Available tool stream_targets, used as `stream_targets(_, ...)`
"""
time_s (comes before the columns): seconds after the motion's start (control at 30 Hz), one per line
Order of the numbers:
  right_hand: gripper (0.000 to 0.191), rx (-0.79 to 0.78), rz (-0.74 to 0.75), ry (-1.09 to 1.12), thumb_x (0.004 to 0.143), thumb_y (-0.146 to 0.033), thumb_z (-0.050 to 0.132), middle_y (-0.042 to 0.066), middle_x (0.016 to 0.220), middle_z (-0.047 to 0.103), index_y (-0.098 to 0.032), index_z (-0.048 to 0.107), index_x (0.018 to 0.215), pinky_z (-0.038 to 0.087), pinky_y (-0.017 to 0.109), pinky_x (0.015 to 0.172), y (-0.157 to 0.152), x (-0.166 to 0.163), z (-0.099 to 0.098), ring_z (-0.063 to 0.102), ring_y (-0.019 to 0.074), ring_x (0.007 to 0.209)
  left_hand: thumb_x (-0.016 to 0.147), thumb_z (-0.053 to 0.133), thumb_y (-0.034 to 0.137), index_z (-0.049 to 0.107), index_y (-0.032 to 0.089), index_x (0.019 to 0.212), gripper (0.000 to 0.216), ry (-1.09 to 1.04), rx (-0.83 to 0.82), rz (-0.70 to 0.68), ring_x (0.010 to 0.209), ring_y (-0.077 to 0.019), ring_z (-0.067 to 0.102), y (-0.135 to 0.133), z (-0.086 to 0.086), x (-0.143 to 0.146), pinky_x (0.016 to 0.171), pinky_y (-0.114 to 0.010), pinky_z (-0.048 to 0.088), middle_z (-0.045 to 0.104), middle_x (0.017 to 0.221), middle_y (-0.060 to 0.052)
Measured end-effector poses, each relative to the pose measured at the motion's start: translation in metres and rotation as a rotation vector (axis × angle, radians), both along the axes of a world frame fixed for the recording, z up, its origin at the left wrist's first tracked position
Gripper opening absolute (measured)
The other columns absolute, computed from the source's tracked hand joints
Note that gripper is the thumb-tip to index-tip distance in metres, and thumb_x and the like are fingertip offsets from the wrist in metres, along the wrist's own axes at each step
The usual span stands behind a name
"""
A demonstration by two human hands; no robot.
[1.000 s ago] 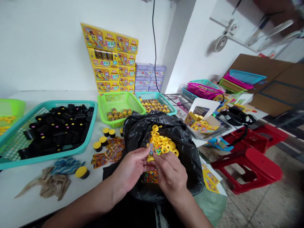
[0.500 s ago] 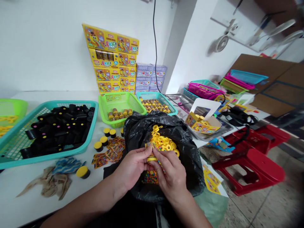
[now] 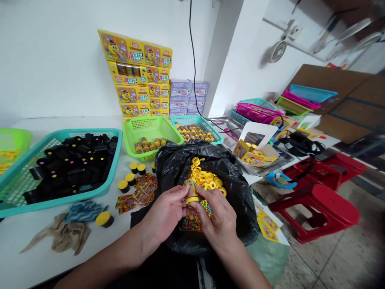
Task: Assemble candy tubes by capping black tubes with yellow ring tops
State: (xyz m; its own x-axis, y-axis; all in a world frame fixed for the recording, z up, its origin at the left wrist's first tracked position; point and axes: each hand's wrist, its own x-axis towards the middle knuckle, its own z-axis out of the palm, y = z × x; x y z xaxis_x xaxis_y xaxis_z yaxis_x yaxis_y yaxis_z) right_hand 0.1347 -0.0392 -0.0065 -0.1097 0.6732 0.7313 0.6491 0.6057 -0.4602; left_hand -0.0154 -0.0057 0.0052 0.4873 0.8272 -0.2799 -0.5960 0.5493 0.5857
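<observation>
Both my hands hold one small printed cup with a yellow lid [image 3: 191,192], tilted, lid end toward me. My left hand [image 3: 168,208] grips its left side between thumb and fingers. On the other side, my right hand [image 3: 218,214] pinches it near the lid. Beneath them a black plastic bag [image 3: 240,200] lies open over a container whose form is hidden. Inside it are yellow plastic rings [image 3: 210,179] and small multicoloured beads [image 3: 191,223]. Left of the bag are printed labels [image 3: 141,193] and several black cups with yellow lids [image 3: 130,178].
A teal basket [image 3: 116,168] of black cups stands left, with a crumpled cloth [image 3: 70,233] before it. Behind the bag are a green basket [image 3: 129,140] and a teal basket [image 3: 218,138] of finished-looking cups. Yellow boxes [image 3: 135,76] are stacked at the wall; red stools [image 3: 331,204] stand right.
My fingers have opened up around the cup, so its printed side now shows more fully. My right fingers have shifted slightly right. The whole view has moved a little.
</observation>
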Motion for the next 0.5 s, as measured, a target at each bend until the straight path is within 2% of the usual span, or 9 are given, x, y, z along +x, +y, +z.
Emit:
stream_targets(0.1,0.029,0.026,-0.011,-0.024,0.089,-0.014,0.064,0.008,0.086,0.066,-0.017,0.063,0.118,0.053,0.033,0.066,0.0006,-0.0011,0.0018,0.062,0.0198,0.076,0.079,0.076,0.033,0.071,0.013,0.085,0.022,0.010,0.008,0.017,0.072,-0.0143,0.059,0.0020,0.0031,0.0009,0.068,-0.028,0.051,0.066,0.084,-0.006)
stream_targets(0.23,0.032,0.069,-0.001,-0.024,0.089,-0.011,0.063,0.008,0.085,0.068,-0.018,0.062,0.120,0.054,0.034,0.065,0.0033,-0.0023,-0.0003,0.062,0.0199,0.076,0.071,0.083,0.023,0.073,0.012,0.082,0.019,0.021,-0.006,0.053,0.075,-0.0138,0.061,0.0006,0.0019,0.0054,0.069,-0.025,0.050,0.068,0.085,-0.006)
stream_targets(0.5,0.031,0.094,0.052,-0.022,0.087,-0.003,0.060,0.007,0.081,0.069,-0.017,0.065,0.115,0.053,0.034,0.064,0.0023,0.0000,-0.0048,0.062,0.0185,0.072,0.071,0.083,0.022,0.072,0.012,0.080,0.017,0.052,-0.003,0.055,0.074,-0.0143,0.062,-0.0064,-0.0025,0.0055,0.072,-0.028,0.050,0.069,0.083,-0.005)
